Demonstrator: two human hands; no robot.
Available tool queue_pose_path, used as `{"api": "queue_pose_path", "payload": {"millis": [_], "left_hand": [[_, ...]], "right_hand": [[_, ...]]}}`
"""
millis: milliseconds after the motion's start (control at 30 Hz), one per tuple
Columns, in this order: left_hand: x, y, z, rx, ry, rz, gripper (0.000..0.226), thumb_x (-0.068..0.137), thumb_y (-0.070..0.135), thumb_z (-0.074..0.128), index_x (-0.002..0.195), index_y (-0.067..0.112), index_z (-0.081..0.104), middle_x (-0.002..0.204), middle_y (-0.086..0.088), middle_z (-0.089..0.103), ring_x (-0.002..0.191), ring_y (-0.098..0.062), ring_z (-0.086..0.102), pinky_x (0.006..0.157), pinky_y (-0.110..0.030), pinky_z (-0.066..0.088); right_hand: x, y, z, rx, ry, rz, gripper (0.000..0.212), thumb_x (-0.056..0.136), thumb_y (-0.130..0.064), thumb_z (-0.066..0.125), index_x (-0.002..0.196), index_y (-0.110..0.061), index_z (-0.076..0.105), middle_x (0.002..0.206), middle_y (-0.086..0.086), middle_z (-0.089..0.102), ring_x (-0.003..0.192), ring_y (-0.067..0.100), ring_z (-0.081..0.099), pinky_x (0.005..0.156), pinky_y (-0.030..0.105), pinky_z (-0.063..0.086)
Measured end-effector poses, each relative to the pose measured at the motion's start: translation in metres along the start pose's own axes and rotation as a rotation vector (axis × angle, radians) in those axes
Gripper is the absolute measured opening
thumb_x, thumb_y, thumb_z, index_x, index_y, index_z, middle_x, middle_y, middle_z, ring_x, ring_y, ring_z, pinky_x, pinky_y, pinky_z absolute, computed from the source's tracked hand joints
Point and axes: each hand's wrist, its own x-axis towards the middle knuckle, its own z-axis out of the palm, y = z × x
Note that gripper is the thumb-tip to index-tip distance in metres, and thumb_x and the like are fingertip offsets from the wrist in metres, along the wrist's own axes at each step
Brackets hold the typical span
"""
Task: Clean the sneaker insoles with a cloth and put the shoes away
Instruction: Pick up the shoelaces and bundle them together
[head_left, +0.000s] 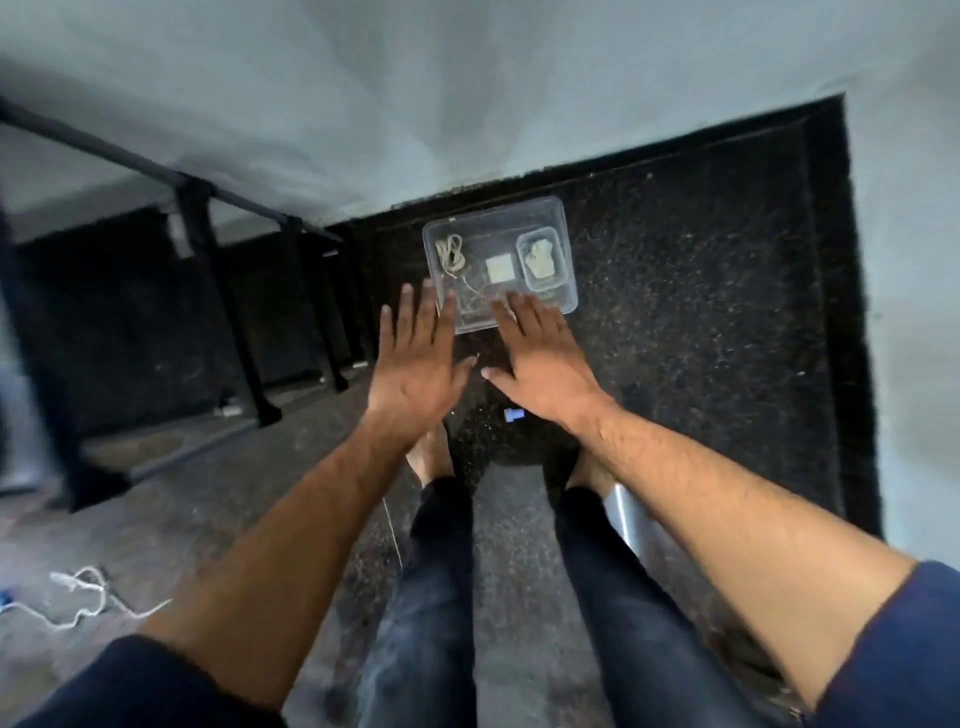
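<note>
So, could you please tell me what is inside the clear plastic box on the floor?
The clear plastic box holds a coiled cord, a white square and a small tub. The right hand covers its near edge.

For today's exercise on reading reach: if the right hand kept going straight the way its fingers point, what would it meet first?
Most likely the clear plastic tray: the right hand points at its near edge. Depth is unclear.

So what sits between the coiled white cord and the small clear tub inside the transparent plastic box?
A small white square, lying apart from both; head view.
</note>
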Motion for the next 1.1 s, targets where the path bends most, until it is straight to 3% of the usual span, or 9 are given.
{"api": "queue_pose_path", "payload": {"millis": [100, 167, 300, 500, 767, 933, 1100], "left_hand": [[-0.07, 0.025, -0.053, 0.007, 0.009, -0.058, 0.078, 0.1, 0.056, 0.022, 0.161, 0.009, 0.011, 0.167, -0.022, 0.007, 0.155, -0.041, 0.006, 0.124, -0.059, 0.013], [-0.122, 0.041, -0.091, -0.028, 0.017, -0.074, 0.077, 0.1, 0.055, 0.027, 0.16, 0.008, 0.018, 0.166, -0.022, 0.014, 0.154, -0.041, 0.011, 0.122, -0.059, 0.017], [-0.224, 0.057, -0.151, -0.095, 0.088, -0.142, 0.076, 0.102, 0.052, 0.036, 0.16, 0.008, 0.014, 0.168, -0.02, 0.007, 0.156, -0.038, 0.003, 0.123, -0.058, 0.014], [-0.341, 0.049, -0.202, -0.184, 0.229, -0.327, 0.077, 0.1, 0.053, 0.036, 0.16, 0.008, 0.02, 0.167, -0.02, 0.013, 0.155, -0.038, 0.007, 0.123, -0.059, 0.015], [-0.466, -0.03, -0.2, -0.286, 0.422, -0.59, 0.076, 0.099, 0.053, 0.036, 0.159, 0.008, 0.022, 0.168, -0.018, 0.013, 0.156, -0.037, 0.005, 0.123, -0.06, 0.013], [-0.552, -0.086, -0.165, -0.374, 0.421, -0.742, 0.076, 0.097, 0.054, 0.03, 0.159, 0.011, 0.023, 0.168, -0.016, 0.012, 0.156, -0.033, 0.004, 0.123, -0.061, 0.013], [-0.643, -0.138, -0.114, -0.429, 0.405, -0.867, 0.074, 0.099, 0.054, 0.024, 0.159, 0.011, 0.022, 0.169, -0.014, 0.008, 0.156, -0.032, 0.0, 0.124, -0.059, 0.007]], "right_hand": [[-0.057, -0.021, -0.072, -0.119, 0.042, -0.064, 0.092, 0.093, -0.056, 0.059, 0.161, -0.008, 0.019, 0.166, 0.017, 0.027, 0.154, 0.034, 0.023, 0.126, 0.054, 0.018], [-0.099, -0.042, -0.12, -0.161, 0.042, -0.105, 0.092, 0.095, -0.057, 0.056, 0.161, -0.006, 0.017, 0.167, 0.015, 0.023, 0.156, 0.032, 0.02, 0.127, 0.054, 0.016], [-0.171, -0.086, -0.198, -0.262, 0.047, -0.227, 0.091, 0.097, -0.061, 0.048, 0.163, -0.009, 0.013, 0.17, 0.013, 0.014, 0.158, 0.031, 0.013, 0.127, 0.055, 0.015], [-0.224, -0.168, -0.264, -0.374, 0.029, -0.454, 0.091, 0.096, -0.063, 0.045, 0.164, -0.015, 0.008, 0.172, 0.01, 0.006, 0.159, 0.029, 0.004, 0.127, 0.057, 0.01], [-0.239, -0.309, -0.253, -0.48, 0.011, -0.761, 0.091, 0.097, -0.064, 0.046, 0.164, -0.016, 0.008, 0.172, 0.009, 0.007, 0.159, 0.028, 0.003, 0.128, 0.056, 0.004], [-0.252, -0.415, -0.208, -0.556, -0.008, -0.885, 0.09, 0.096, -0.063, 0.048, 0.164, -0.016, 0.011, 0.171, 0.009, 0.011, 0.159, 0.027, 0.008, 0.128, 0.055, 0.008], [-0.27, -0.52, -0.154, -0.585, -0.078, -0.992, 0.087, 0.097, -0.057, 0.051, 0.164, -0.016, 0.013, 0.171, 0.009, 0.011, 0.159, 0.026, 0.005, 0.128, 0.052, 0.002]]}}
